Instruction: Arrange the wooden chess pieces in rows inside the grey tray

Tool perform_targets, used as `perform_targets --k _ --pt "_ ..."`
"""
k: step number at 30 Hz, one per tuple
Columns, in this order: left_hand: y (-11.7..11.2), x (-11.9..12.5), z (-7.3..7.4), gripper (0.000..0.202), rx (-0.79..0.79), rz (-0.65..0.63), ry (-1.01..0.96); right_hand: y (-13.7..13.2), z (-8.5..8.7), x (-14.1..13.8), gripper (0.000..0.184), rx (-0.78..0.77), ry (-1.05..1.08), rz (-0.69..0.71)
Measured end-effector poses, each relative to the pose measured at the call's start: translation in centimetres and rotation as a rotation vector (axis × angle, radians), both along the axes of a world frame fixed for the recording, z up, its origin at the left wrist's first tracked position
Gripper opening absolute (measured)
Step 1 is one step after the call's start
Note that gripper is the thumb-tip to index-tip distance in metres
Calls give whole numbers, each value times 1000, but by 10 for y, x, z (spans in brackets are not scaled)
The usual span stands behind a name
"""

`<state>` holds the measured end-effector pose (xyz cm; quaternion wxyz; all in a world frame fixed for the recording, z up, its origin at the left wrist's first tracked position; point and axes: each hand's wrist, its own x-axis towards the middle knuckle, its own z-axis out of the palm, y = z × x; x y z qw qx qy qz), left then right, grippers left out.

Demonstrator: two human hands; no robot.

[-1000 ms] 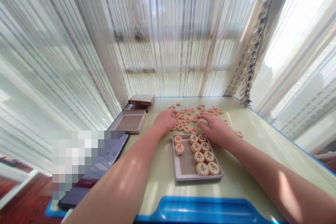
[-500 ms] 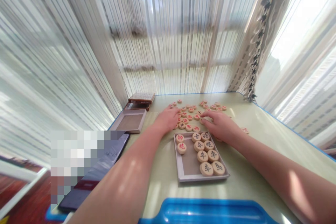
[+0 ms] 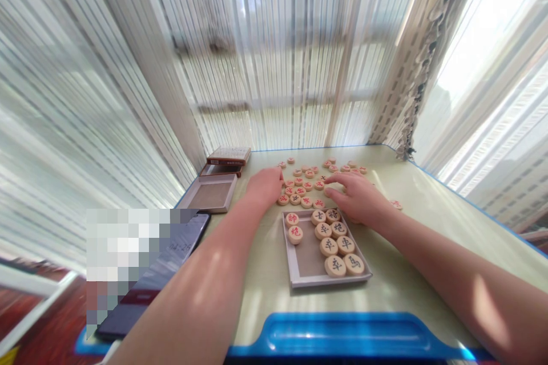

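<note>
Round wooden Chinese chess pieces (image 3: 307, 185) with red or black characters lie scattered in the middle of the table. At their left edge is my left hand (image 3: 266, 185), its fingers curled inward; whatever it may hold is hidden. On the right side of the pieces, my right hand (image 3: 358, 195) rests low, thumb and forefinger apart close to a black-marked piece (image 3: 324, 178). In front of both hands sits a shallow open box tray (image 3: 309, 265). Black-marked pieces (image 3: 329, 246) fill two columns on its right, and two red-marked pieces (image 3: 295, 234) lie at its upper left.
Another shallow box (image 3: 208, 193) stands at the left edge, with a brown-edged box (image 3: 229, 155) stacked behind it. A phone (image 3: 162, 279) lies at the near left. The table has a blue rim with a moulded blue handle (image 3: 342, 333) in front. Striped curtains surround the far side.
My left hand has drawn slightly left off the pieces, and its fingers have curled in. My right hand has stayed nearly in place, its thumb and forefinger apart. The view has tilted slightly.
</note>
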<state>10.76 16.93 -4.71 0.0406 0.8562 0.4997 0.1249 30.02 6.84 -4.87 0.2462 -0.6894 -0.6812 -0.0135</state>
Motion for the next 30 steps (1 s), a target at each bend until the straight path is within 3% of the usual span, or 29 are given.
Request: perform_targets --k 3,6,9,11,14,17,21,23,30 --pt "1 0 2 12 47 11 -94 -1 -1 -2 27 44 40 5" --pt "-1 4 4 9 15 -12 -358 -3 -1 -6 25 161 104 94" --pt "-9 11 9 17 -223 -96 -719 -8 1 -13 24 300 120 285" --pt "-17 14 14 21 -436 -156 -848 -10 2 -17 29 368 126 337" --pt "-30 12 23 18 -688 -213 -874 -11 2 -20 38 409 175 289" --pt "-39 9 30 23 -794 -201 -872 -11 1 -21 33 409 178 305" --pt "-46 9 35 52 -862 -138 -873 -13 3 -24 20 407 125 404" --pt "-48 9 35 56 -876 -144 -891 -15 5 -26 21 416 91 422" --pt "-47 1 40 34 -837 -205 -898 -17 6 -28 25 416 -51 412"
